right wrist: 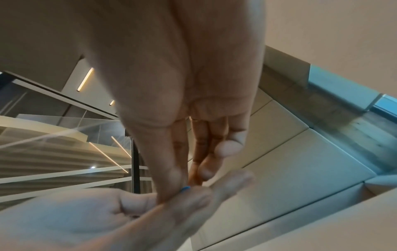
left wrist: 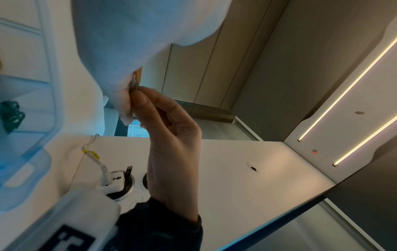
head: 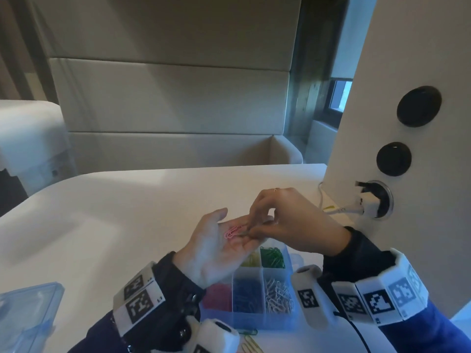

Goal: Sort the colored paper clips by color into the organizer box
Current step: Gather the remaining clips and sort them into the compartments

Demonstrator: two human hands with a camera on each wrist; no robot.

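My left hand is held flat, palm up, above the clear organizer box, with a few pink paper clips lying on the palm. My right hand reaches over from the right, and its thumb and forefinger pinch one clip at the base of the left fingers. In the right wrist view a small blue tip shows at that pinch. The clip's colour is unclear. The box holds green, yellow, pink, blue and white clips in separate compartments.
A green clip and yellow clips lie loose on the white table in front of the box. The clear box lid rests at the near left. A white post with sockets and a plugged cable stands to the right.
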